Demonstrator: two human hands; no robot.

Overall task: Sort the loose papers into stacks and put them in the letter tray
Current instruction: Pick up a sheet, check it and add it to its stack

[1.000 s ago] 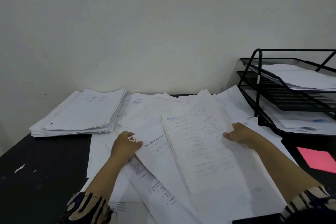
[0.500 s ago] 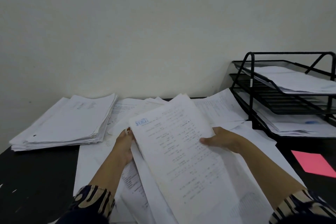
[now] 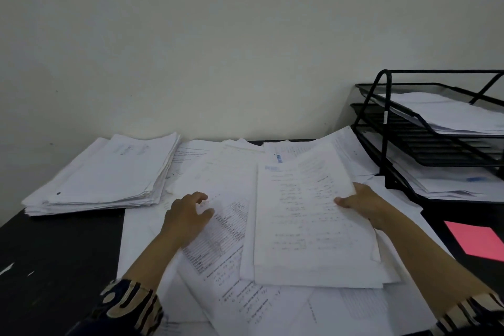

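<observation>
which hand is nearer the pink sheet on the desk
Right. The right hand holds the edge of a paper bundle just left of the pink sheet; the left hand rests on loose papers beyond that bundle.

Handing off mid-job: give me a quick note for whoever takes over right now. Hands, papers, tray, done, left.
Right hand grips the right edge of a gathered sheaf lying over the loose papers.
Left hand rests on the loose papers, fingers relaxed, holding nothing.
Squared stack sits far left on the desk.
Letter tray, far right, already holds papers on its top and bottom tiers.
Left: sort the remaining spread, tray the sheaf and stack.
</observation>
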